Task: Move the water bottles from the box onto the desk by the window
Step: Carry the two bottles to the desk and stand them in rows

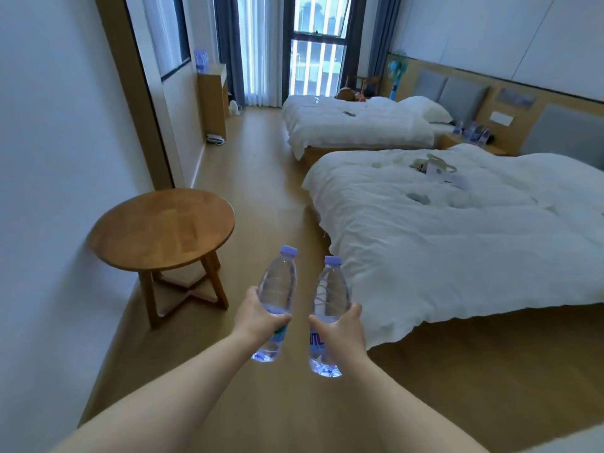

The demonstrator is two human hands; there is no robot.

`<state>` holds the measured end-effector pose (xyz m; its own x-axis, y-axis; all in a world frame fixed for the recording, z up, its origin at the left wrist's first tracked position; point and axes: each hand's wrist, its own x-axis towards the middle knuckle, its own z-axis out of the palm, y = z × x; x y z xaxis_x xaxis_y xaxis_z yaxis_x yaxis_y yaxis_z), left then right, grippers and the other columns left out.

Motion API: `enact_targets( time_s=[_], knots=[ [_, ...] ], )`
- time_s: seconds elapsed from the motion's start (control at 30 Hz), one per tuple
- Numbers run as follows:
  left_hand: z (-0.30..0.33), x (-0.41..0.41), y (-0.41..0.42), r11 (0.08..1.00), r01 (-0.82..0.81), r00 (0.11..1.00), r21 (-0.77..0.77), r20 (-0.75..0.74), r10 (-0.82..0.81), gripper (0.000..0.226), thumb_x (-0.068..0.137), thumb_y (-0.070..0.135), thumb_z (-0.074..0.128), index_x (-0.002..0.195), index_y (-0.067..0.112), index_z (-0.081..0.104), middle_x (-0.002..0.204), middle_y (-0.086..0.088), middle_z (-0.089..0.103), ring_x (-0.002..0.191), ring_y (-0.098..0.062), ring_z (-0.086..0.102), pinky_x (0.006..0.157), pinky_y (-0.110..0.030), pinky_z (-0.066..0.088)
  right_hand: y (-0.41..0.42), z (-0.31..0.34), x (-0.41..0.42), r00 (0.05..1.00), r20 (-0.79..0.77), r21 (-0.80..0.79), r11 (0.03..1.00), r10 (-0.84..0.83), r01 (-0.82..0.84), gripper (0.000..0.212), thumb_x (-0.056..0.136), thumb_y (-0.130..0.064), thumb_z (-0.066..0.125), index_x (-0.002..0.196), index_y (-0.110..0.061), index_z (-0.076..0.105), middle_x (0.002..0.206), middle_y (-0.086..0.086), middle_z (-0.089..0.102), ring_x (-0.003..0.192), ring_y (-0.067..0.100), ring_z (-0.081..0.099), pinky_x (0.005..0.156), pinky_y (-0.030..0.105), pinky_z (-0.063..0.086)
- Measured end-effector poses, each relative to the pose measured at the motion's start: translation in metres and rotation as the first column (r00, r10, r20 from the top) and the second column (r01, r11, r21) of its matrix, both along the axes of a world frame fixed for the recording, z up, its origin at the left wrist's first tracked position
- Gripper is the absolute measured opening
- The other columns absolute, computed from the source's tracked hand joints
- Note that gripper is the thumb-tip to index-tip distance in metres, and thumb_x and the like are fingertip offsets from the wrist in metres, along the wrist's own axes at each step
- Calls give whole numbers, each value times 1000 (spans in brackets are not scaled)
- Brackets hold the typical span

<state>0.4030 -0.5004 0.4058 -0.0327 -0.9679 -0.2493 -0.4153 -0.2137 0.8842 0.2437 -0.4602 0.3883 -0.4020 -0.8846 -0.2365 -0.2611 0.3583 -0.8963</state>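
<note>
i see both arms stretched into the lower centre of the frame. left hand grasps the left bottle around its middle, fingers hidden behind it. right hand grasps the right bottle likewise; its label is partly covered. both bottles are upright, caps up, just beside each other over the wood floor. the desk sits upper left by the window; blurred bottles on desk, count unclear. the box is out of frame.

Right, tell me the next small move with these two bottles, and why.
Probably keep walking toward the wooden desk by the window: each hand, left and right, grips a clear purple-capped plastic water bottle, and the desk stands far down the room.
</note>
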Motion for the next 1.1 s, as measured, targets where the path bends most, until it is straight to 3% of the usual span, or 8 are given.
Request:
enact_targets(
  time_s=[0.1,0.33,0.5,0.8,1.1],
  knots=[
    [3,12,-50,1000,-30,999,-9,12,30,61,70,20,83,110,20,38,101,-1,55,84,-13,57,63,-20,46,-53,2,11,1000,-21,-17,1000,6,-6,62,74,-28,81,110,-20,31,102,4,58,88,18,63,67,24,49],
    [-8,12,-185,998,-56,997,-3,47,56,62,70,21,83,111,20,37,104,-2,55,94,-18,59,78,-30,52,-206,-10,12,997,7,-50,996,73,-72,65,70,-30,81,113,-22,34,107,2,57,90,16,64,82,38,57],
    [-10,-2,-310,995,-103,992,-2,75,103,62,68,22,85,111,19,40,101,-2,57,93,-20,60,85,-35,53,-343,-12,0,994,-18,-69,992,109,-110,67,72,-33,80,119,-16,35,109,4,57,91,16,63,79,34,56],
    [0,-15,-508,974,-225,974,0,14,225,66,69,19,84,118,13,40,105,-6,57,94,-22,61,84,-36,53,-554,11,-23,979,-64,-59,979,193,-197,65,75,-34,77,116,-22,29,112,3,56,92,16,62,75,29,52],
    [-12,14,-734,968,-240,966,71,-83,245,61,70,13,83,113,10,41,102,-8,56,87,-20,59,75,-31,48,-785,2,-3,972,-96,-35,976,212,-216,65,73,-34,79,117,-20,33,111,3,55,91,18,63,80,38,58]
  ],
)
